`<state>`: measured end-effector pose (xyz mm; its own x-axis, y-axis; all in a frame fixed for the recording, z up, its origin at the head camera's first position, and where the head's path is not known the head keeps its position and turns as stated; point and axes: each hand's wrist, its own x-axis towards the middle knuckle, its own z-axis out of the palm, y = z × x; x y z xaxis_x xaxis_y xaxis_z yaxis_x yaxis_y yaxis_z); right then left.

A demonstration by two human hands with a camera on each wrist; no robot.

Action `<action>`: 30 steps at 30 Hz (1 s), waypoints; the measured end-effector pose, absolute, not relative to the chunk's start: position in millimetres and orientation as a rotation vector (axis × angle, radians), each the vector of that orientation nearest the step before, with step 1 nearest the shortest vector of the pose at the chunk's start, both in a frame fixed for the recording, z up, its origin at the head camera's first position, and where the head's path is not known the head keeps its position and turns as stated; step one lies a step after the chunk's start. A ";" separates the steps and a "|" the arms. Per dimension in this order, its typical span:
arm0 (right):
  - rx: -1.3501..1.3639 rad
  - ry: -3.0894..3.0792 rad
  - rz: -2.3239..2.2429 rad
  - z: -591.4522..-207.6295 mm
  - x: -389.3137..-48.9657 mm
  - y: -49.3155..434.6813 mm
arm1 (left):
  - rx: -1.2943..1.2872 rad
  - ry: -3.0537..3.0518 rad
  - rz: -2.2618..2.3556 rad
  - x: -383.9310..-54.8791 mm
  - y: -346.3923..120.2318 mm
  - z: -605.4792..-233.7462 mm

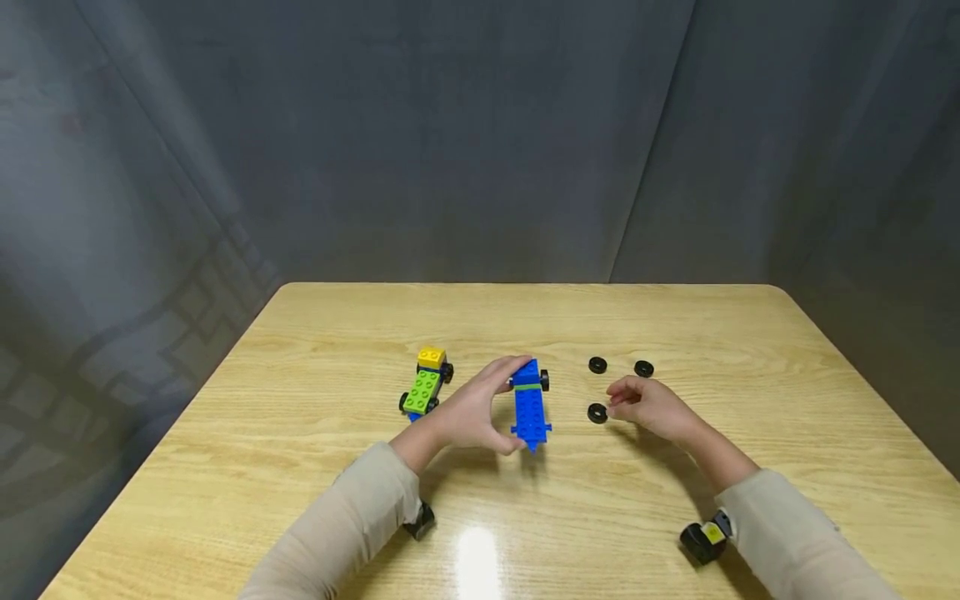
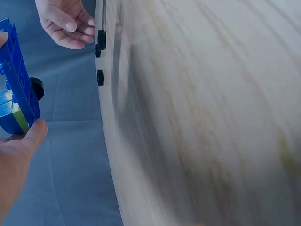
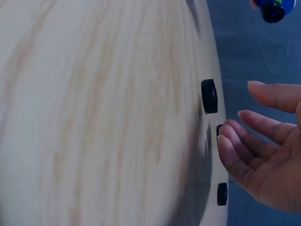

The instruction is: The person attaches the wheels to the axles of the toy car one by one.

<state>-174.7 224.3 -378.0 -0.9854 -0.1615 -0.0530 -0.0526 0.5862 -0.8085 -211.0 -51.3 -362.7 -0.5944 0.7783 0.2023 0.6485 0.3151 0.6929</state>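
Note:
My left hand [image 1: 480, 408] holds a blue toy car [image 1: 530, 408] by its two ends, raised above the table. The car has a lime green stripe, a black wheel [image 1: 544, 380] on its far right side and bare axle stubs at its near end. My right hand [image 3: 268, 155] is beside the nearest loose black wheel [image 1: 597, 413], with loosely bent fingers and nothing in them. In the right wrist view a gap shows between the thumb and that wheel. Two more loose wheels, one at left [image 1: 597, 365] and one at right [image 1: 643, 368], lie farther back.
Left of my left hand stands another toy car [image 1: 425, 387] in green, yellow and blue, fitted with black wheels. The light wooden table [image 1: 750, 350] ends at a grey curtain [image 1: 450, 150]. Black wrist devices [image 1: 703, 542] hang under both sleeves.

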 end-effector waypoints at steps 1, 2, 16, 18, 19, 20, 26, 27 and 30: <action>-0.188 2.679 -1.351 -379.9 -175.9 224.2 | 1.313 2.402 1.146 -210.9 -51.4 -363.3; -0.198 2.668 -1.336 -381.7 -177.0 224.1 | 1.306 2.394 1.154 -210.9 -51.6 -364.0; -0.209 2.660 -1.265 -389.2 -190.3 217.5 | 1.315 2.386 1.183 -216.4 -50.7 -367.3; -0.223 2.685 -1.230 -390.0 -191.5 216.4 | 1.314 2.386 1.187 -217.0 -50.0 -367.4; -0.228 2.697 -1.212 -390.3 -192.0 215.8 | 1.314 2.385 1.190 -217.3 -49.8 -367.3; -0.234 2.707 -1.193 -390.5 -192.4 215.2 | 1.313 2.386 1.187 -217.5 -49.7 -367.2; -0.284 2.726 -1.160 -391.2 -195.0 212.3 | 1.308 2.389 1.173 -218.9 -50.6 -367.2; -0.292 2.734 -1.147 -391.4 -195.3 211.9 | 1.306 2.391 1.170 -219.0 -50.7 -367.5; -0.315 2.780 -1.081 -391.3 -195.4 210.4 | 1.291 2.398 1.162 -219.2 -50.7 -368.1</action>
<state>-195.4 210.4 -391.3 -0.9680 -0.2447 -0.0563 -0.1423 0.7194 -0.6799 -219.2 -50.7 -368.1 -0.6066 0.7710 0.1938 0.6299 0.3173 0.7089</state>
